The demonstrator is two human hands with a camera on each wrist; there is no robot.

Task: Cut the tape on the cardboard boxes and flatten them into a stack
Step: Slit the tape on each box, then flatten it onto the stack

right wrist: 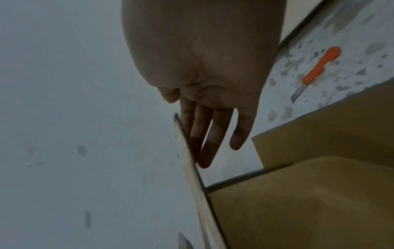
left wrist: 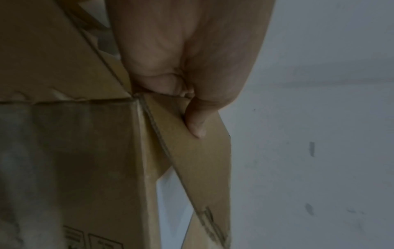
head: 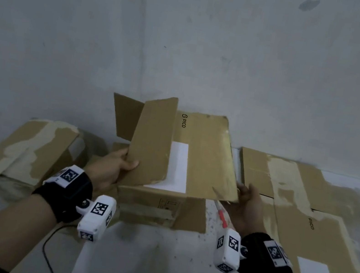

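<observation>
- Left hand (head: 112, 167): pinches the near edge of a raised flap (head: 152, 142) of the cardboard box (head: 204, 157); thumb (left wrist: 195, 121) lies on the flap's face, the other fingers curl behind it.
- Right hand (head: 247, 208): fingers (right wrist: 208, 141) extended and slightly spread, laid flat against the underside of the box's right-hand panel near its lower corner; the thumb's position cannot be told.
- Cardboard box: partly opened, held tilted above the floor between both hands, directly in front of the person. A white label (head: 177, 167) and the print "PICO" show on the upper panel. A lower panel with printed symbols hangs beneath.
- Knife (right wrist: 315, 72): orange handle, blade exposed, lying on the speckled floor (head: 178, 251) under the box's right edge, apart from both hands.
- Flattened box (head: 294, 204): lies on the floor to the right, bearing a white label and pale patches.
- Another cardboard piece (head: 30, 148): leans against the wall (head: 190, 42) at left.
</observation>
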